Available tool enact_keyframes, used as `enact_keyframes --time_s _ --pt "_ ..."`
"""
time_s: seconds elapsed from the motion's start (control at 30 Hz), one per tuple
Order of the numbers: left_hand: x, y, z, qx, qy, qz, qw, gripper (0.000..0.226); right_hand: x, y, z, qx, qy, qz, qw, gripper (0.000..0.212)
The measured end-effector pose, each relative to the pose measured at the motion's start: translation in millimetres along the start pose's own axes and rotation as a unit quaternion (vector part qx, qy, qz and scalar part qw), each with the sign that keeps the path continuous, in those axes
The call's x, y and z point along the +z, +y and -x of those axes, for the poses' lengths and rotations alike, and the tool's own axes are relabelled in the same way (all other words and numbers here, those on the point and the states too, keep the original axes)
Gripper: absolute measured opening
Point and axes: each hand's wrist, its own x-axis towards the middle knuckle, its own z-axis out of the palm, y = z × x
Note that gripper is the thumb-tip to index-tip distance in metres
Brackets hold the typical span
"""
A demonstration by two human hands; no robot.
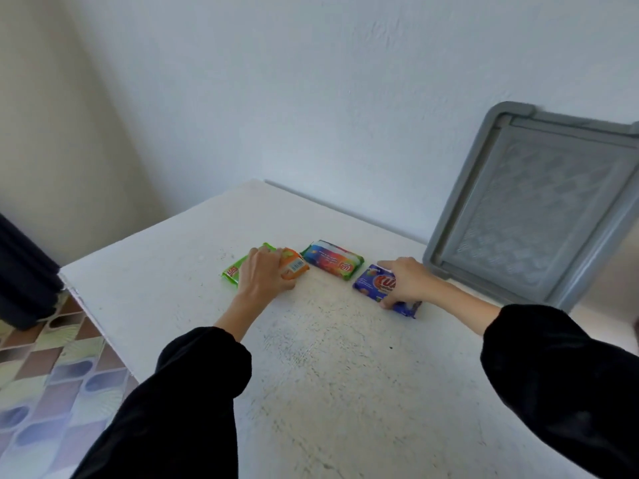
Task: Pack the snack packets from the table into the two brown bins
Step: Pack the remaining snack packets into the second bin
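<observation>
Pale, rough-plastered wall stood behind a white table [328, 375] with a speckled, worn top; on it lay a short row of snack packets, and I took the multicoloured packet [332, 260] in the middle of the row as my mark. It lay flat and untouched, apart from both hands.

Just left of it the person's left hand [264, 273] was laid palm down over two packets; its fingers were curled round an orange packet [294, 267], whose barcoded end stuck out from under the hand toward the multicoloured packet and came close to it without touching. A green packet [232, 271] lay beneath the same hand, its end showing on the side away from the multicoloured packet; whether the fingers also held the green one I could not tell.

Just right of the multicoloured packet, and a little nearer the person, lay a blue packet [371, 283]; the right hand [409, 283] was on it, forefinger over its far edge and thumb at its near edge, pinching it across its width; the packet seemed flat on the table.

Further right of the multicoloured packet, beyond the right hand, a grey plastic tray [532, 209] with a lattice bottom stood tilted against the wall.

Both arms wore black sleeves [193, 392]; well left of the multicoloured packet, past the table's edge, I saw patterned floor tiles [45, 375] and a dark fabric shape [24, 278].
</observation>
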Motion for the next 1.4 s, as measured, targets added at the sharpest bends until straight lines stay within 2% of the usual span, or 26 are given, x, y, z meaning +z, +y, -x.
enact_keyframes --time_s 0.07,0.27,0.47,0.57,0.67,0.83,1.0,1.1,1.17,1.3,1.4 --pt "-7.7 7.9 6.9 0.027 0.01 0.041 0.999 0.049 -6.8 3.3 15.2 -0.003 -0.005 0.015 1.0 0.089" --pt "-53.6 62.8 24.5 0.114 0.008 0.103 0.988 0.054 -50.0 20.1 79.4 -0.009 0.048 -0.002 0.999 0.082" --pt "-93.3 134.4 57.3 0.269 -0.039 0.118 0.955 0.07 -91.2 55.4 186.7 -0.004 0.098 -0.036 0.995 0.08" --pt "-107.2 183.9 86.4 0.35 -0.083 0.155 0.92 0.079 -96.7 77.9 252.3 0.027 0.118 -0.044 0.992 0.083" --pt "-113.9 237.4 121.8 0.422 -0.137 0.179 0.878 0.072 -89.8 101.1 315.1 0.052 0.126 -0.048 0.99 0.082" --pt "-101.5 314.1 184.8 0.554 -0.223 0.143 0.79 0.075 -58.1 139.2 399.1 0.103 0.065 -0.034 0.992 0.086" --pt "-70.6 354.3 229.4 0.611 -0.27 0.089 0.739 0.077 -21.6 172.5 448.7 0.131 -0.005 -0.054 0.99 0.084" --pt "-55.6 363.6 249.7 0.645 -0.254 0.059 0.718 0.08 -4.3 183.3 463.0 0.14 -0.033 -0.054 0.988 0.084" --pt "-47.6 366.9 261.5 0.65 -0.235 0.019 0.723 0.08 8.0 185.2 466.5 0.143 -0.038 -0.039 0.988 0.084" --pt "-37.3 370.2 269.2 0.705 -0.131 -0.057 0.695 0.071 24.9 180.8 466.9 0.13 -0.01 0.015 0.991 0.069" --pt "-28.7 367.7 265.9 0.727 -0.091 -0.041 0.68 0.068 24.0 180.4 464.5 0.114 -0.008 0.04 0.993 0.065"
